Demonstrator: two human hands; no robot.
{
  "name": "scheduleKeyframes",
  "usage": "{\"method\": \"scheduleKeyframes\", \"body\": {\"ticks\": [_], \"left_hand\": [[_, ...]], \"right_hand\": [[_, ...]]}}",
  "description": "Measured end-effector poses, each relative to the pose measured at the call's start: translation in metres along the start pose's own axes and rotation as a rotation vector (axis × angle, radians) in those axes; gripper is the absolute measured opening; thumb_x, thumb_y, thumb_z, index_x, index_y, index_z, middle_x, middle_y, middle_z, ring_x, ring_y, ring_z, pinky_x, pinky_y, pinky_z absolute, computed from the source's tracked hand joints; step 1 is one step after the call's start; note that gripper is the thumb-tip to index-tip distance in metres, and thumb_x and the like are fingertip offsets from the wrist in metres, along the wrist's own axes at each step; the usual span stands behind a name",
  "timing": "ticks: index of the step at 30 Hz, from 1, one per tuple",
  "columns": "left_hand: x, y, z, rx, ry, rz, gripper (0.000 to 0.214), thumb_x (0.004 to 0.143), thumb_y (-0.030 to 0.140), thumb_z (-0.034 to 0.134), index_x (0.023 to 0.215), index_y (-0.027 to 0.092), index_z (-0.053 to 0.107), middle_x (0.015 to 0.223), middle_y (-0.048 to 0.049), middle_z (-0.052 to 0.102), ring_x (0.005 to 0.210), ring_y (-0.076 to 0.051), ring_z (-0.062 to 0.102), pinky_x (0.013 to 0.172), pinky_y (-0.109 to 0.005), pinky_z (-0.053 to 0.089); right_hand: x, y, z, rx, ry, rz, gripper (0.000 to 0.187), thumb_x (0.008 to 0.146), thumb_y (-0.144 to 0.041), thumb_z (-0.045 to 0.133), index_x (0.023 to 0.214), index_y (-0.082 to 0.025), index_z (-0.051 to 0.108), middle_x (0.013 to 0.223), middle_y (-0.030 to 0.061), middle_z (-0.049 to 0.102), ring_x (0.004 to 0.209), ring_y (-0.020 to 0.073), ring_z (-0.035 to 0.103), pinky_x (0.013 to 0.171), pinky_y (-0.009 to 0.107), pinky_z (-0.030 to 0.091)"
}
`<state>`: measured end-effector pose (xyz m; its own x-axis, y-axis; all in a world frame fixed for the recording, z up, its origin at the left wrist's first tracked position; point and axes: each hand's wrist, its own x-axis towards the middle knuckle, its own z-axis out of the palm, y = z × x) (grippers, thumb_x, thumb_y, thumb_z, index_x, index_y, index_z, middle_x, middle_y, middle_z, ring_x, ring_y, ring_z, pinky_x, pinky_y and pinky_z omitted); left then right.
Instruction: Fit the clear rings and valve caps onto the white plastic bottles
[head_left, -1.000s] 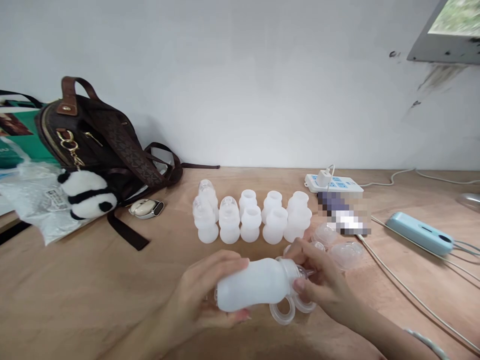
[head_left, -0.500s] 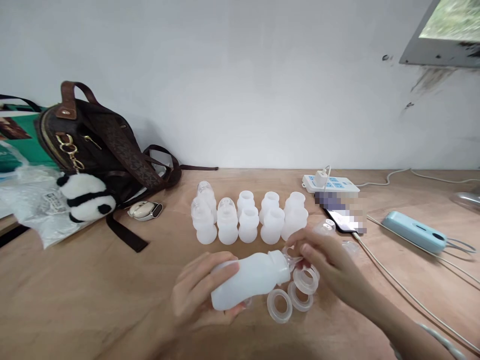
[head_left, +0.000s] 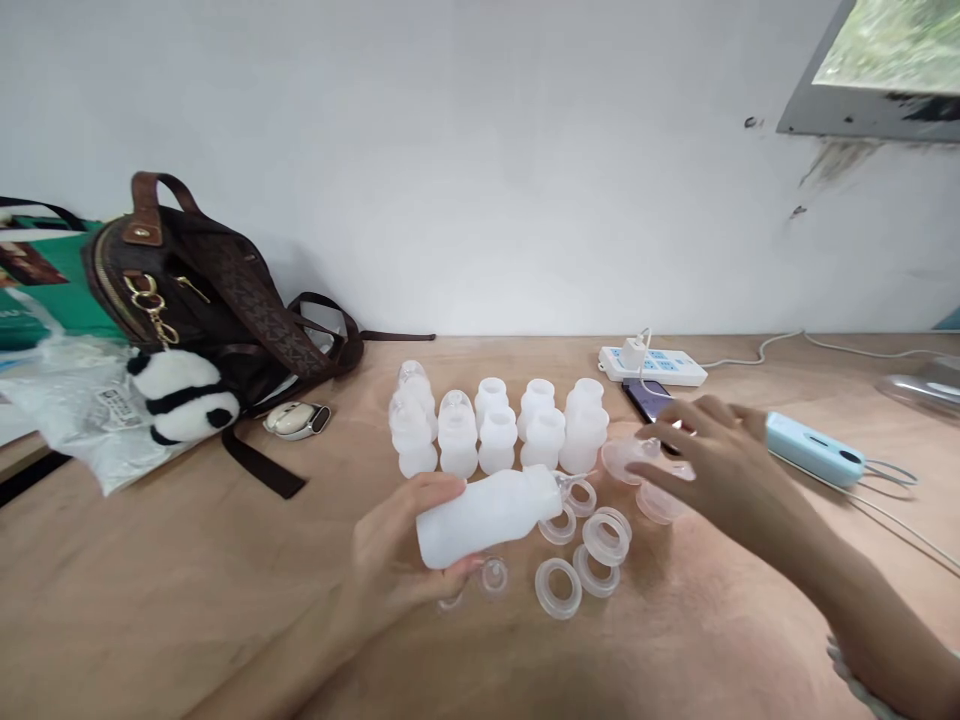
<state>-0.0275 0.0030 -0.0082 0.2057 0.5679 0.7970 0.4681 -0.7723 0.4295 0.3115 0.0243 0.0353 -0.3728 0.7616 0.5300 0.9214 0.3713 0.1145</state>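
My left hand (head_left: 409,540) is wrapped around a frosted white baby bottle (head_left: 487,515), which lies nearly sideways with its neck to the right. A clear teat (head_left: 568,484) sticks out of the bottle's mouth. My right hand (head_left: 697,450) is over the clear domed caps (head_left: 624,458) on the right, its thumb and fingers apart. Whether the fingertips touch a cap, I cannot tell. Several translucent collar rings (head_left: 559,588) lie below the bottle's neck. Two clear teats sit under my left hand, one of them a small teat (head_left: 493,576) by the fingertips.
Behind stand two rows of bottles (head_left: 497,440); those at the left have clear tops (head_left: 456,408). A power strip (head_left: 671,367), phone (head_left: 645,400) and light-blue power bank (head_left: 814,448) lie at the right. A dark backpack (head_left: 225,290) with a panda plush (head_left: 184,395) stands left.
My right hand has left the bottle's mouth and moved right and up to the clear caps, opening its fingers. The left hand and bottle have risen slightly, uncovering teats and rings.
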Motion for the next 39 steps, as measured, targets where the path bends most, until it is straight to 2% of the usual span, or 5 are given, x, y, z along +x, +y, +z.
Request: {"method": "scheduleKeyframes", "body": {"ticks": [4, 9, 25, 34, 39], "left_hand": [[0.005, -0.001, -0.003, -0.071, -0.007, -0.109, 0.03, 0.084, 0.029, 0.075, 0.111, 0.023, 0.062, 0.097, -0.004, 0.075, 0.079, -0.017, 0.073, 0.067, -0.022, 0.059], [0.004, -0.003, -0.002, -0.156, -0.013, -0.128, 0.031, 0.082, 0.031, 0.076, 0.109, 0.024, 0.062, 0.093, -0.0018, 0.073, 0.074, -0.016, 0.07, 0.062, -0.021, 0.056], [-0.014, -0.01, 0.006, -0.267, -0.101, -0.12, 0.038, 0.094, 0.053, 0.06, 0.117, 0.026, 0.047, 0.102, -0.0075, 0.063, 0.076, -0.021, 0.066, 0.058, -0.027, 0.053], [-0.002, -0.011, 0.0, -0.324, -0.183, -0.206, 0.03, 0.093, 0.046, 0.06, 0.113, 0.026, 0.05, 0.097, -0.0049, 0.066, 0.07, -0.019, 0.062, 0.057, -0.026, 0.049], [0.011, -0.01, -0.005, -0.09, -0.147, -0.166, 0.018, 0.091, 0.03, 0.063, 0.107, 0.024, 0.058, 0.104, -0.0061, 0.068, 0.089, -0.023, 0.065, 0.07, -0.031, 0.05]], "right_hand": [[0.005, -0.002, -0.029, 0.437, -0.029, 0.197, 0.037, 0.093, -0.061, 0.058, 0.111, -0.03, 0.067, 0.1, 0.0033, 0.074, 0.09, 0.0265, 0.067, 0.072, 0.037, 0.048], [0.009, -0.031, -0.024, 0.709, -0.139, 0.112, 0.026, 0.092, -0.047, 0.065, 0.112, -0.031, 0.067, 0.108, 0.0021, 0.075, 0.095, 0.0235, 0.07, 0.073, 0.034, 0.054], [0.015, -0.06, -0.004, 0.901, 0.0, -0.069, 0.021, 0.092, -0.034, 0.071, 0.112, -0.028, 0.071, 0.091, 0.0028, 0.075, 0.071, 0.0177, 0.068, 0.058, 0.028, 0.053], [0.016, -0.072, -0.005, 0.889, 0.058, -0.001, 0.018, 0.094, -0.035, 0.066, 0.109, -0.025, 0.069, 0.091, 0.0025, 0.075, 0.075, 0.0186, 0.069, 0.062, 0.029, 0.054], [0.039, -0.082, -0.015, 0.785, 0.114, 0.021, 0.019, 0.096, -0.035, 0.058, 0.108, -0.022, 0.066, 0.078, 0.0006, 0.067, 0.068, 0.0163, 0.06, 0.06, 0.028, 0.05]]}}
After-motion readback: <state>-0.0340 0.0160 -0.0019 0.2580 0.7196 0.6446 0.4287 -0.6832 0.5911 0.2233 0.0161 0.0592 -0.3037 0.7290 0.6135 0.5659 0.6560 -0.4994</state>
